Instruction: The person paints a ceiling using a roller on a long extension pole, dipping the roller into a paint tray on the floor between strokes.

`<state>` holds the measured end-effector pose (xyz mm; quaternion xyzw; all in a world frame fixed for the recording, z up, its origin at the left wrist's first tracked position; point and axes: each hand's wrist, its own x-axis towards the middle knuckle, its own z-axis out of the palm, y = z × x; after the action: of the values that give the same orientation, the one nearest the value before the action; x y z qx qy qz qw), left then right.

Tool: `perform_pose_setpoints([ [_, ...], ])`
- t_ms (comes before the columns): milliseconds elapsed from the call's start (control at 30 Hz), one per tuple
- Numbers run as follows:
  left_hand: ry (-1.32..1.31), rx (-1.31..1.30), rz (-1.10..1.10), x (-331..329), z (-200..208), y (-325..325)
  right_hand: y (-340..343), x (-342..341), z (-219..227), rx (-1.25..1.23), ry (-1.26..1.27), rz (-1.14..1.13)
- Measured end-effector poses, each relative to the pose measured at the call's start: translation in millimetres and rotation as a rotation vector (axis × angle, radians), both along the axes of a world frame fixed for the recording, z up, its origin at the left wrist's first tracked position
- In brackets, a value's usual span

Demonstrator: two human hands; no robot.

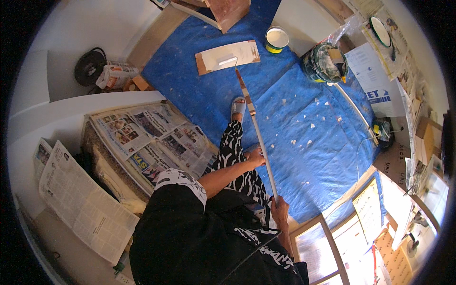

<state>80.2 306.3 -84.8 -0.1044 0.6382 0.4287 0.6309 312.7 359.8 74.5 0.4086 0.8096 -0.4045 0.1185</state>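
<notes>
A long-handled paint roller slants across the middle, its pale pole (259, 130) running up to a brown, taped-looking section and a thin wire frame. Its white roller head (228, 61) rests over a flat board (245, 51) that is coated white, with bare brown ends. My right hand (279, 209) is closed around the pole's lower end, close to my body. Farther up, my left hand (255, 157) is against the pole and looks closed on it, its fingers partly hidden.
Blue sheeting (294, 114) with white flecks covers the floor. A small paint tub (277, 38) stands beyond the board, near a paint-smeared bucket (324, 64). Another pole (354, 107) lies at the right. Newspaper (156, 133) covers a ledge at my left. A wooden piece (230, 13) stands at the top.
</notes>
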Motion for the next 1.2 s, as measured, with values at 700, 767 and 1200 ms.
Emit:
perform_pose_setpoints([
  [700, 0.324, -0.108, 0.025, -92.1, -16.0, 27.2, 36.6, -109.5, -25.8, 0.012, 0.026, 0.077],
  [767, 0.356, -0.065, 0.044, -93.9, -46.2, 21.2, 34.0, -123.7, -26.0, 0.029, 0.035, 0.095],
  [1200, 0.05, -0.019, -0.097, -32.9, -21.4, -12.1, -6.1, -34.0, -12.0, 0.015, -0.043, 0.082],
])
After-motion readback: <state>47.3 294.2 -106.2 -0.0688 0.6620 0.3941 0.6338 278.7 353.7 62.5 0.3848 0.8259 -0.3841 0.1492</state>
